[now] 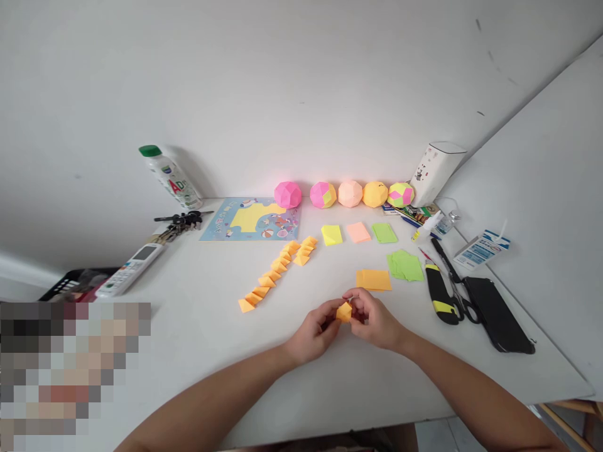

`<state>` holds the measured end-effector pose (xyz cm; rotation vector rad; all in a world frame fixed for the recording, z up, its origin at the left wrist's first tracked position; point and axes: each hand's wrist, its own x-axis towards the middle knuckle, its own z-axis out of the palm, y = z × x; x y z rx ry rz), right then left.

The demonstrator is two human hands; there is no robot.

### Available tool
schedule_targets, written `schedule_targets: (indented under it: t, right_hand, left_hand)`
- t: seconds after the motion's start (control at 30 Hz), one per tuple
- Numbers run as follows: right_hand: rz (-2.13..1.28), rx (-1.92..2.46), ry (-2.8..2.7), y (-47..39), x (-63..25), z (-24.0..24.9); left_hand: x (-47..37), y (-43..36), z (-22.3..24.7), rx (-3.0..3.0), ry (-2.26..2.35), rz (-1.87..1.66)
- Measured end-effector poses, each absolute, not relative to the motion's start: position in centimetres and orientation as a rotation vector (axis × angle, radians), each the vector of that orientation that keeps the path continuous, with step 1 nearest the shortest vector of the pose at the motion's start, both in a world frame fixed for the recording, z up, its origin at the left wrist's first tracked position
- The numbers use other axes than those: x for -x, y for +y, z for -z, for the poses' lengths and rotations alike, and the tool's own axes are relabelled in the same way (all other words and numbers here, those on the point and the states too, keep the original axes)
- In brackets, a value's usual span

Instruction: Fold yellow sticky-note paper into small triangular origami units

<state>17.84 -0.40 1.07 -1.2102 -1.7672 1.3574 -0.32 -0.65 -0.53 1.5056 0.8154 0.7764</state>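
Between my two hands is a small folded orange paper piece (344, 312). My left hand (315, 331) pinches its left side, and my right hand (377, 319) has fingers closed on its right side. Just beyond my right hand lies a stack of orange paper sheets (374, 280). A slanting row of folded orange paper units (270, 277) stretches away on the left, with a shorter row (305, 251) beside its far end. Green paper sheets (405, 265) are spread to the right of the orange stack.
Faceted paper balls (350, 194) line the wall, with small yellow, peach and green pads (358, 232) before them. Scissors (459, 301), a utility knife (440, 295) and a black pouch (500, 314) lie right. At left are a bottle (172, 179), keys (181, 223) and a remote (132, 270).
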Motion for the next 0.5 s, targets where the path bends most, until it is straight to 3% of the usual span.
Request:
schedule_targets:
  t: [0.5]
  right_hand:
    - [-1.267, 1.173, -1.755, -0.44, -17.98, -1.43]
  left_hand:
    - [0.18, -0.56, 0.54, -1.377, 0.799, -0.801]
